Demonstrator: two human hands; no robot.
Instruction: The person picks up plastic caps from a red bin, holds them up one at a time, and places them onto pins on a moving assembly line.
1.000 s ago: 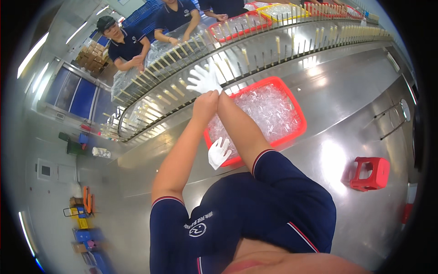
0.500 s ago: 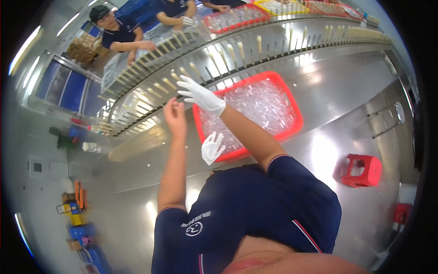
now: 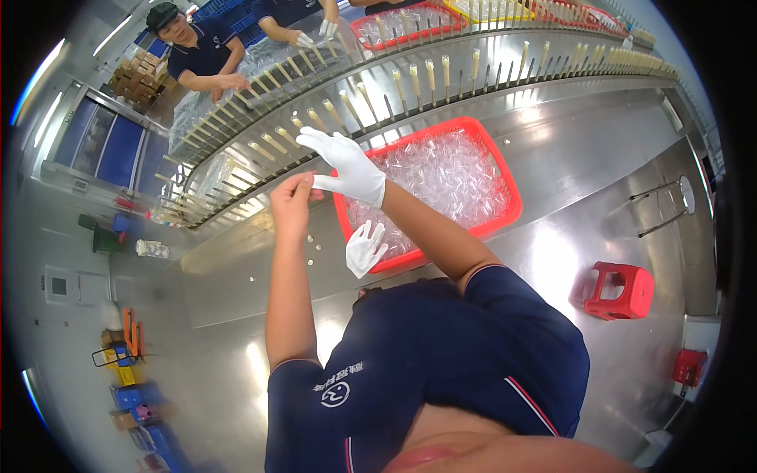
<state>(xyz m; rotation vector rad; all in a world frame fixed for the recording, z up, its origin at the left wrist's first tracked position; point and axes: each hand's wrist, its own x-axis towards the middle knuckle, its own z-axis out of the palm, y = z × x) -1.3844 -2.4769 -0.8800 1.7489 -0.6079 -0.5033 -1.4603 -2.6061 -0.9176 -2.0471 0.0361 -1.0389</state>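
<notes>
My left hand (image 3: 291, 208) is bare and pinches the thumb tip of the white glove (image 3: 361, 178) worn on my right hand (image 3: 344, 161). The right hand's fingers stretch out together toward the row of pegs, and its palm holds nothing. Below my right wrist a second white glove (image 3: 365, 249) hangs over the near left edge of a red basket (image 3: 514, 189). Many short clear plastic tubes (image 3: 441, 177) fill that basket. Just beyond my fingertips stand upright pegs with cream-coloured tips (image 3: 335, 116).
The peg line (image 3: 481, 87) curves along the steel table (image 3: 568, 158). Across it a co-worker in a dark cap (image 3: 206, 59) and other people work beside more baskets (image 3: 406, 27). A red stool (image 3: 623, 290) stands at the right. Small white bits lie left of the basket.
My left hand has closed on the right glove's thumb; before, it was beside it with fingers loosely bent. The co-worker's hands across the line have drawn back a little.
</notes>
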